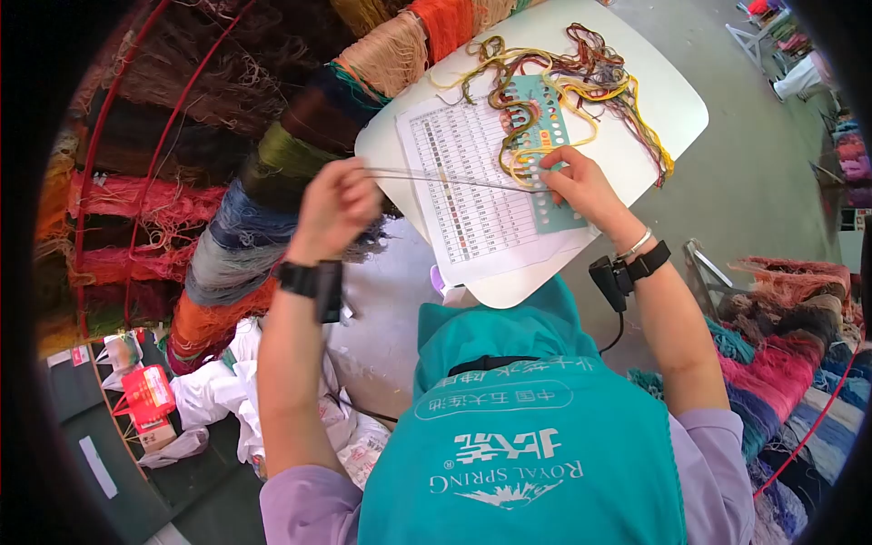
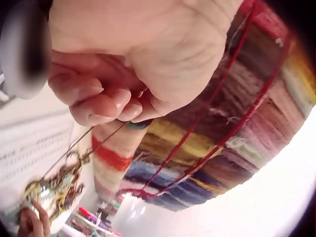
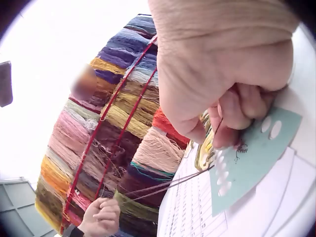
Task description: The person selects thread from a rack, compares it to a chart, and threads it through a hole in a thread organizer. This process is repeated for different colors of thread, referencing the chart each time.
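Observation:
Dark thread [image 1: 454,180] is stretched taut between the two hands across a printed chart. Curled fingers of the left hand [image 1: 339,207] pinch one end beside the hanging yarn; in the left wrist view two strands run down from its fingertips. Over a teal card [image 1: 561,216] with punched holes, the right hand [image 1: 586,193] pinches the other end at the card's edge. Yellow, olive and dark red threads [image 1: 595,86] lie looped at the card's far part and beyond. The printed sheet [image 1: 472,218] lies under the card. In the right wrist view the fingers hide where thread meets card.
The white board [image 1: 668,100] carries the sheet and card. Thick hanks of coloured yarn [image 1: 232,218] hang close at the left behind red cords. More yarn [image 1: 781,363] lies at the right. White bags [image 1: 213,400] and a red package [image 1: 145,391] are at lower left.

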A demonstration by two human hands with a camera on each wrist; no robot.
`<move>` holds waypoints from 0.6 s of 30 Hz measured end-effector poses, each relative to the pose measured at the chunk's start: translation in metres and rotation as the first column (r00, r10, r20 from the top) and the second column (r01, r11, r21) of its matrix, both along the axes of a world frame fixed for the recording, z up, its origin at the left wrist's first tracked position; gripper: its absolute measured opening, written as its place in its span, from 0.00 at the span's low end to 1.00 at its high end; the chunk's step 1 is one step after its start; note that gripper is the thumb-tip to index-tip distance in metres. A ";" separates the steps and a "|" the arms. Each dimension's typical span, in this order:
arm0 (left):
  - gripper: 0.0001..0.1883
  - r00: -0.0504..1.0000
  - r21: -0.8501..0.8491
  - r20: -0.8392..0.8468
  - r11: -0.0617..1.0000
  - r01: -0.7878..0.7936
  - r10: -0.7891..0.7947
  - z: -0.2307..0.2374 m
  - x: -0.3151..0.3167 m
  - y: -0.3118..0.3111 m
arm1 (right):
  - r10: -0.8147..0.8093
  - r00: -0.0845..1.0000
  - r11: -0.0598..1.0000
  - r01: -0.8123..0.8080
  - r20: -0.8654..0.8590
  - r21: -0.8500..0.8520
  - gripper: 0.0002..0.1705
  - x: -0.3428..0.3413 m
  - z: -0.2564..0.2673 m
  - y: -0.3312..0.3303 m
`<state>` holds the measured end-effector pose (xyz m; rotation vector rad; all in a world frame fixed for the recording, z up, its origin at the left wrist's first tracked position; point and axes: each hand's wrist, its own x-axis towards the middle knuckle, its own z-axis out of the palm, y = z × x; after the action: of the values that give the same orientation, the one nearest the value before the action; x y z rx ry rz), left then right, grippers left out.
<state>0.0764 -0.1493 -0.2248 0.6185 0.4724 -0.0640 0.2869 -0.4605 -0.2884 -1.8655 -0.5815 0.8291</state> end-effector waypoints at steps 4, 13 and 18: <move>0.19 0.986 0.111 0.040 0.979 -0.168 0.165 0.017 -0.085 0.059 | 0.001 1.000 0.999 -0.001 -0.001 -0.043 0.17 0.001 0.004 0.001; 0.15 0.895 0.723 0.097 0.587 -0.364 0.435 0.074 -0.062 0.037 | 0.043 0.997 0.999 -0.041 0.062 -0.035 0.18 -0.001 -0.004 0.003; 0.17 0.979 0.970 0.203 0.130 -0.205 0.035 0.141 0.042 0.044 | 0.076 0.981 0.994 -0.061 0.176 -0.091 0.19 -0.003 -0.004 0.002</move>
<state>0.1183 -0.1055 -0.0842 1.9594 0.3775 0.5322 0.2839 -0.4583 -0.2926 -2.0216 -0.7364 0.7442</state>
